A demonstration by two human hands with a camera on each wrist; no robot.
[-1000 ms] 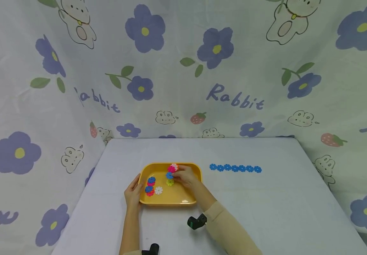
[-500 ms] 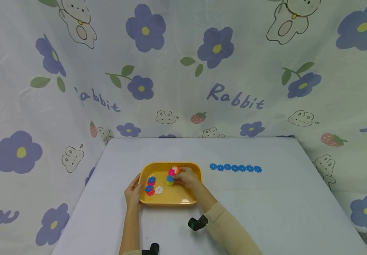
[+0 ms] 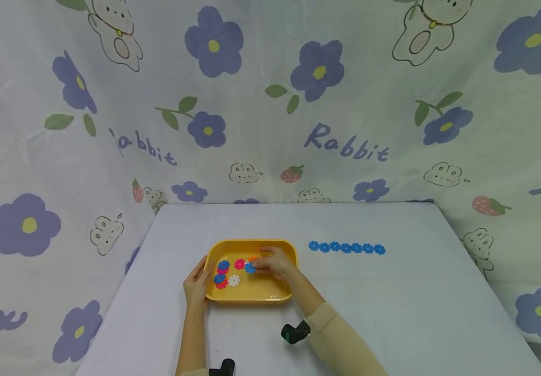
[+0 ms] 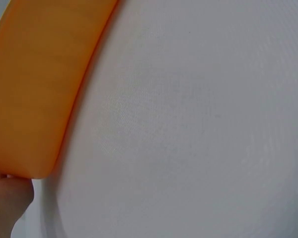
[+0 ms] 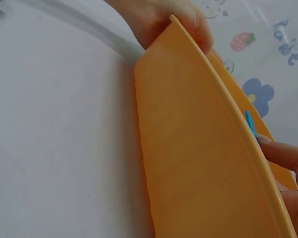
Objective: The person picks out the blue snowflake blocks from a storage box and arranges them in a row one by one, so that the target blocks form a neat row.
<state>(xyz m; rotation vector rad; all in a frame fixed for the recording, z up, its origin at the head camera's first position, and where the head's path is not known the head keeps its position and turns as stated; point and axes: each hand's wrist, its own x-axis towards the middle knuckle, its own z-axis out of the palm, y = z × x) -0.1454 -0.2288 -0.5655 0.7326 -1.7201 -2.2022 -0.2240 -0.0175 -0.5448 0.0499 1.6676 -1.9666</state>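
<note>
My left hand [image 3: 196, 284] grips the left side of a yellow tray [image 3: 270, 301], thumb over the rim. In the right wrist view that same hand [image 5: 164, 22] shows at the tray's far end. Inside the tray, my right hand [image 3: 277, 262] pinches a blue flower-shaped plastic disc [image 3: 250, 268], which appears edge-on as a blue disc [image 5: 250, 123] at a fingertip in the right wrist view. A pink disc [image 3: 239, 264] lies just left of it. An orange disc [image 3: 253, 259] is partly hidden by the fingers.
Several blue discs [image 3: 346, 248] form a row on the white table [image 3: 392, 303], right of the tray. Blue and pink discs [image 3: 220, 279] overlap in the tray's left part, beside a white disc [image 3: 234, 281]. A patterned cloth [image 3: 261, 104] stands behind the table.
My right hand has come down slightly toward the tray floor with the blue disc. The pink disc has moved from the fingers to the left. The yellow-green disc is now hidden. My left hand stays put.
</note>
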